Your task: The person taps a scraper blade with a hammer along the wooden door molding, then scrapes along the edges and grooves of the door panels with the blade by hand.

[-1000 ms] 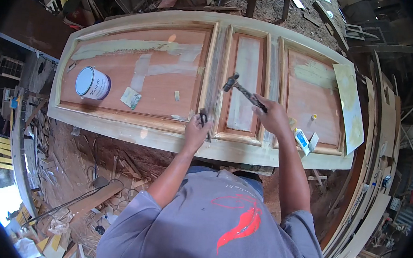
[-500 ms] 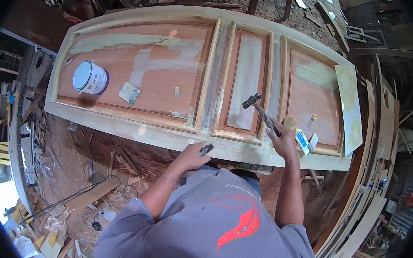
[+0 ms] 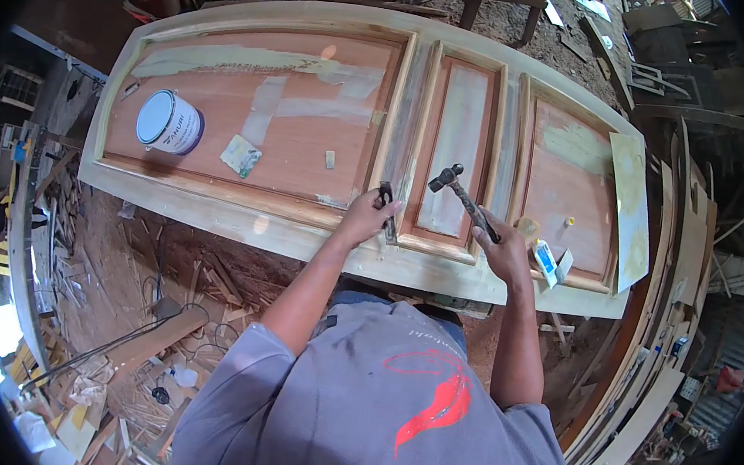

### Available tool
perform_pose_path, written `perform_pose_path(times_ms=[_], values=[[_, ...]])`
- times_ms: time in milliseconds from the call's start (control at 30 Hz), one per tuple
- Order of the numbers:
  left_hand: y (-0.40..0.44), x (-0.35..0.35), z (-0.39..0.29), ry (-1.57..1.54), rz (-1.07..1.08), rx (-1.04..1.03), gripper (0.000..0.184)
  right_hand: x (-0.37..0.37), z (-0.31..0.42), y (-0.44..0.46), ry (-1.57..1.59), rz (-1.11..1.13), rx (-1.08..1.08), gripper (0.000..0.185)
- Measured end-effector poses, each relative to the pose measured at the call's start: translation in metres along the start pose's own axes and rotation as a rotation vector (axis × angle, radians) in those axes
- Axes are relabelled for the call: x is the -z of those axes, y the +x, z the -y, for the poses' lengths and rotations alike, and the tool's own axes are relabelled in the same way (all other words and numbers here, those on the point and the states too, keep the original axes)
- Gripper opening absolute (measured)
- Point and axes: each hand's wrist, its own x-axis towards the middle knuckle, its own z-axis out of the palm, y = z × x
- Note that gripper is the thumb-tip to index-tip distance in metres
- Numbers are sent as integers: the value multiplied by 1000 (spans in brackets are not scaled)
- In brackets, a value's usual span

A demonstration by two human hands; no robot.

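Note:
My left hand [image 3: 365, 220] is closed on a small dark tool [image 3: 387, 209], held upright over the strip between the large left panel and the narrow middle panel of a wooden door [image 3: 301, 249]. What kind of tool it is, I cannot make out. My right hand [image 3: 505, 248] grips the handle of a hammer [image 3: 464, 200]. The hammer's head is up and to the left, above the narrow middle panel, apart from the dark tool. Both hands are near the door's front edge.
A paint can [image 3: 169, 122] and a stained square pad [image 3: 241, 156] sit on the left panel. On the right panel lie a blue and white tube [image 3: 544, 262] and a yellow cap [image 3: 569, 221]. A pale board [image 3: 627, 209] overlaps the door's right end. Wood scraps litter the floor.
My left hand has moved up and right with the dark tool, from the door's front edge back over the strip. The hammer has shifted slightly left in the view.

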Motion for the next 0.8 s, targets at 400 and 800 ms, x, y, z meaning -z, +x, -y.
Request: perform_pose_path(times_ms=[400, 800], values=[[-57, -19, -3, 770, -106, 47, 72, -5, 3, -11, 24, -6, -30, 53], [-60, -10, 1, 758, -63, -188, 49, 2, -22, -18, 43, -40, -61, 53]])
